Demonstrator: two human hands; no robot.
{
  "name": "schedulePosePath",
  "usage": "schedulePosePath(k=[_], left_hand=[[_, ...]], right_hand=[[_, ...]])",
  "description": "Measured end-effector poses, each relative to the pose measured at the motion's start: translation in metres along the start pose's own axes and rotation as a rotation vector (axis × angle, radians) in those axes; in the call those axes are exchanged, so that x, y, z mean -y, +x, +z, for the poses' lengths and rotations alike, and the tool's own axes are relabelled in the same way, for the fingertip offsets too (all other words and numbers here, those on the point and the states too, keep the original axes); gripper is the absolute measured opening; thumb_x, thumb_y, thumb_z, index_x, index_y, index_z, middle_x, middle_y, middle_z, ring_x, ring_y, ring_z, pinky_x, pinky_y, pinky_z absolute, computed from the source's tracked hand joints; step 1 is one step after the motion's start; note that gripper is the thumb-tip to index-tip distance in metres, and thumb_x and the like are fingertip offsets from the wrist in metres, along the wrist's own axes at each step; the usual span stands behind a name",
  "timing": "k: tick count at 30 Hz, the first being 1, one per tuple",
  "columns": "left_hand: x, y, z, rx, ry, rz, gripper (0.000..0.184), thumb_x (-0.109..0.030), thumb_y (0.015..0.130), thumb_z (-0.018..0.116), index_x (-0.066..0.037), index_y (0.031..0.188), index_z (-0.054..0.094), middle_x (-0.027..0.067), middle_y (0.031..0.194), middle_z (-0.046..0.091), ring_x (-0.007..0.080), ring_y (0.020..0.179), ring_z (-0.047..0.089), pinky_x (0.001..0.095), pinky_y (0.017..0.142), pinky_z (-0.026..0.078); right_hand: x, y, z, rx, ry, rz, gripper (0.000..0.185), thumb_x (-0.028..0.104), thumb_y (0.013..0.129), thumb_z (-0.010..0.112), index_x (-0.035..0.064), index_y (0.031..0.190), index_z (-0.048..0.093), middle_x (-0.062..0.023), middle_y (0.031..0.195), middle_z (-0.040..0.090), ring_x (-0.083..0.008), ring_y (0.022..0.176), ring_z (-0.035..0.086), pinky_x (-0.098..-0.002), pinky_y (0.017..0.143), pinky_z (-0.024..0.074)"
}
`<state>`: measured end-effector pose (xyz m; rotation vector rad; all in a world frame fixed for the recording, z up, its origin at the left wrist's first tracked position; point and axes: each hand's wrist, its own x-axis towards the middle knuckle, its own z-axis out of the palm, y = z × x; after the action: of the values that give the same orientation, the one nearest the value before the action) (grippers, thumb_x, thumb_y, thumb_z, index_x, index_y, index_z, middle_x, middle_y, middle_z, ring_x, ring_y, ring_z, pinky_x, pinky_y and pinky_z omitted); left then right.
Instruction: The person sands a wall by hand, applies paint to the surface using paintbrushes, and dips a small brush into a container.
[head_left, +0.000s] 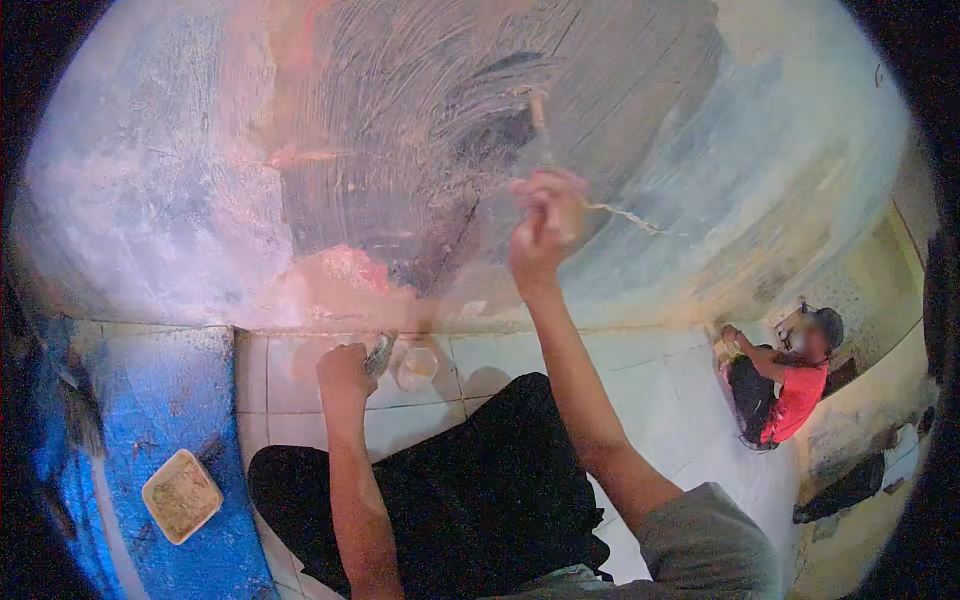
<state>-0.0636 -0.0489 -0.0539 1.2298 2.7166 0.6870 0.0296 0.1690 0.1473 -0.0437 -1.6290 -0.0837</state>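
My right hand is raised at the wall, its fingers closed round a paintbrush and slightly smeared by motion. The brush tip touches a dark grey patch covered in pale, curved strokes. Low down near the foot of the wall, my left hand is closed on a small, silvery-grey object whose kind I cannot make out. Just right of that hand, a small whitish cup stands on the tiled floor.
A blue sheet covers the floor at left, with a square, pale tub on it. Another person in a red shirt sits low by the wall at right. Dark items lie behind that person.
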Motion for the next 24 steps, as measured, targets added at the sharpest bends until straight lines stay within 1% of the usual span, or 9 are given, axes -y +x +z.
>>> schedulePosePath(k=[2, 3, 5, 7, 9, 18, 21, 23, 24], left_hand=[[-0.001, 0.003, -0.003, 0.027, -0.001, -0.013, 0.020, -0.011, 0.064, 0.071, -0.008, 0.083, 0.065, 0.0152, 0.082, 0.067, 0.0329, 0.081, 0.065, 0.0436, 0.073, 0.052], [-0.002, 0.005, -0.007, 0.040, -0.003, 0.013, 0.021, -0.010, 0.064, 0.071, -0.008, 0.085, 0.065, 0.0155, 0.083, 0.066, 0.0333, 0.081, 0.065, 0.0440, 0.072, 0.052], [-0.001, 0.000, -0.013, 0.049, 0.000, 0.036, 0.022, -0.010, 0.065, 0.070, -0.008, 0.087, 0.064, 0.0157, 0.084, 0.066, 0.0337, 0.081, 0.065, 0.0443, 0.071, 0.051], [-0.003, -0.004, -0.020, -0.154, -0.065, 0.129, 0.029, -0.009, 0.068, 0.068, -0.008, 0.096, 0.061, 0.0166, 0.085, 0.066, 0.0339, 0.082, 0.065, 0.0447, 0.071, 0.051], [-0.011, 0.003, -0.037, -0.132, -0.097, 0.134, 0.033, -0.007, 0.069, 0.067, -0.007, 0.101, 0.058, 0.0178, 0.084, 0.065, 0.0352, 0.082, 0.064, 0.0455, 0.071, 0.051], [-0.051, -0.007, -0.090, -0.063, -0.397, 0.051, 0.057, -0.001, 0.076, 0.063, -0.010, 0.129, 0.046, 0.0221, 0.081, 0.063, 0.0450, 0.076, 0.061, 0.0510, 0.070, 0.047], [-0.096, -0.019, -0.131, -0.244, -0.550, 0.006, 0.055, 0.000, 0.080, 0.060, -0.012, 0.131, 0.045, 0.0248, 0.092, 0.063, 0.0447, 0.080, 0.061, 0.0509, 0.071, 0.048], [-0.120, -0.002, -0.146, -0.850, -0.389, 0.166, 0.055, 0.002, 0.083, 0.056, -0.015, 0.134, 0.044, 0.0254, 0.103, 0.059, 0.0419, 0.087, 0.061, 0.0501, 0.070, 0.049], [-0.130, 0.007, -0.163, -0.888, -0.248, 0.136, 0.058, 0.003, 0.082, 0.055, -0.017, 0.135, 0.043, 0.0253, 0.111, 0.056, 0.0413, 0.091, 0.060, 0.0487, 0.071, 0.050]], right_hand=[[0.021, -0.012, -0.003, 0.429, 0.198, -0.043, 0.013, 0.000, 0.076, 0.058, 0.0067, 0.087, 0.061, -0.0114, 0.098, 0.065, -0.0338, 0.090, 0.063, -0.0409, 0.067, 0.0514], [0.028, -0.022, -0.012, 0.430, 0.199, -0.041, 0.013, 0.000, 0.076, 0.058, 0.0067, 0.087, 0.061, -0.0114, 0.098, 0.065, -0.0338, 0.090, 0.063, -0.0409, 0.067, 0.0514], [0.041, -0.049, -0.035, 0.668, 0.180, 0.215, 0.014, 0.001, 0.078, 0.058, 0.0047, 0.091, 0.062, -0.0147, 0.100, 0.065, -0.0372, 0.091, 0.062, -0.0432, 0.074, 0.0505], [0.031, -0.096, -0.053, 0.386, 0.125, 0.122, 0.017, -0.009, 0.084, 0.048, 0.0006, 0.087, 0.061, -0.0151, 0.086, 0.060, -0.0262, 0.075, 0.060, -0.0323, 0.065, 0.0475], [0.043, -0.147, -0.072, 0.222, 0.333, 0.590, 0.022, 0.010, 0.098, 0.047, -0.0012, 0.082, 0.055, -0.0104, 0.080, 0.057, -0.0152, 0.068, 0.057, -0.0250, 0.059, 0.0442], [0.035, -0.232, -0.083, 0.478, 0.195, 0.856, 0.020, 0.018, 0.102, 0.042, 0.0009, 0.098, 0.052, -0.0078, 0.083, 0.052, -0.0137, 0.057, 0.059, -0.0272, 0.052, 0.0476], [0.035, -0.241, -0.081, 0.433, 0.248, 0.762, 0.022, 0.019, 0.102, 0.042, -0.0010, 0.098, 0.052, -0.0092, 0.086, 0.052, -0.0142, 0.057, 0.059, -0.0292, 0.052, 0.0476], [0.040, -0.228, -0.083, 0.441, 0.268, 0.837, 0.023, 0.019, 0.102, 0.041, -0.0008, 0.098, 0.052, -0.0096, 0.087, 0.051, -0.0147, 0.056, 0.058, -0.0292, 0.052, 0.0475], [0.039, -0.222, -0.084, 0.470, 0.264, 0.889, 0.023, 0.019, 0.102, 0.041, -0.0007, 0.097, 0.052, -0.0100, 0.087, 0.051, -0.0151, 0.056, 0.058, -0.0293, 0.052, 0.0473]])
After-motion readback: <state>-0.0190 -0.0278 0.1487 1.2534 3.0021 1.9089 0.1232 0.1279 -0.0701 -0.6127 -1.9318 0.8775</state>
